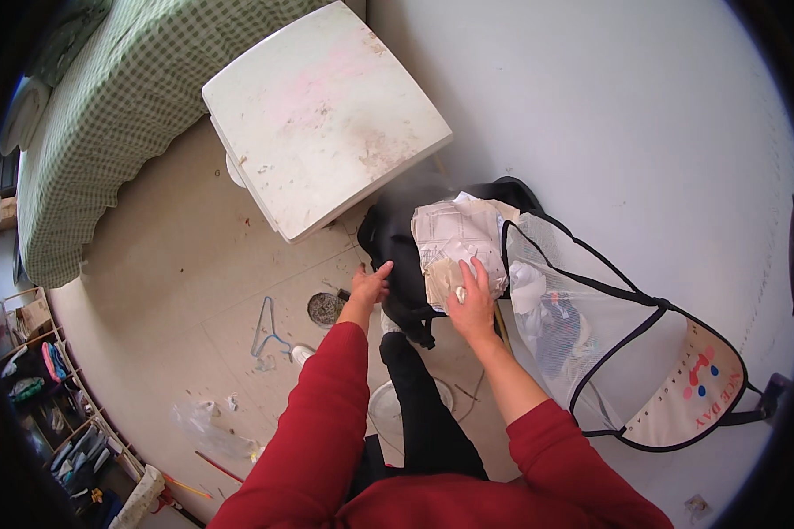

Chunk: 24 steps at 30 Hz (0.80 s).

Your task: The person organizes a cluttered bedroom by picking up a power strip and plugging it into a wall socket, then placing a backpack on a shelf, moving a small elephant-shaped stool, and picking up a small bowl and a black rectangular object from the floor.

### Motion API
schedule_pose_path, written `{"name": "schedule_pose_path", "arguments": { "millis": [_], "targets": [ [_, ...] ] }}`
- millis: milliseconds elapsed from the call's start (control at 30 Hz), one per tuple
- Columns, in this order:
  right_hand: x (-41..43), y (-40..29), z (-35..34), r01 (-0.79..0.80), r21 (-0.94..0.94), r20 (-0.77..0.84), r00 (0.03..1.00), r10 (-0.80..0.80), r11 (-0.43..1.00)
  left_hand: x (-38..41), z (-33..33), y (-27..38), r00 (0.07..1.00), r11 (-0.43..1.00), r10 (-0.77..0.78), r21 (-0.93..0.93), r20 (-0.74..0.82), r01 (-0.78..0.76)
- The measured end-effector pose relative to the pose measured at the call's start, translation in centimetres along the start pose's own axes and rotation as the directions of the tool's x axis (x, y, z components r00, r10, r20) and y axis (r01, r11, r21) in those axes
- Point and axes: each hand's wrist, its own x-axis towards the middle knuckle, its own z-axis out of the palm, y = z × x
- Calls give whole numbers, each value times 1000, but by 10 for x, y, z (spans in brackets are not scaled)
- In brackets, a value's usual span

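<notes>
A thick stack of papers [460,231], some printed and creased, lies on a black fabric bag [400,244] before me. My right hand [473,301] rests its fingertips on the near edge of the papers, over a brownish crumpled sheet; a small pale piece shows by its fingers. Beside the bag's left edge, my left hand [370,284] is spread with thumb and fingers apart, holding nothing. A mesh hanging storage bag [562,317] with black trim hangs at the wall, right of the papers, with crumpled white items inside.
A stained white cabinet [324,119] stands beyond the bag. On the floor lie a blue clothes hanger [262,330], a round dish of dark matter [325,309] and a clear plastic bag [208,430]. A bed with a green checked cover [126,79] and shelves [73,397] are at left.
</notes>
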Motion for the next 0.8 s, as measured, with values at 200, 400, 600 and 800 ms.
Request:
{"name": "schedule_pose_path", "arguments": {
  "millis": [200, 400, 600, 800],
  "targets": [
    [12, 19, 10, 63, -130, 65, 996, -55, 990, -10, -7, -13, 975, 912, 210, 347, 67, -220],
    [32, 22, 7, 104, -180, 181, 981, -71, 978, 18, -11, -47, 922, 846, 342, 487, -180, -219],
    [61, 16, -45, 5, 87, -293, 956, 21, 996, 55, -10, -64, 986, 964, 155, 211, 59, -164],
    [72, 4, -95, 41, 9, -439, 898, -32, 999, -34, -22, -54, 808, 792, 585, 261, -66, -552]
  ]
}}
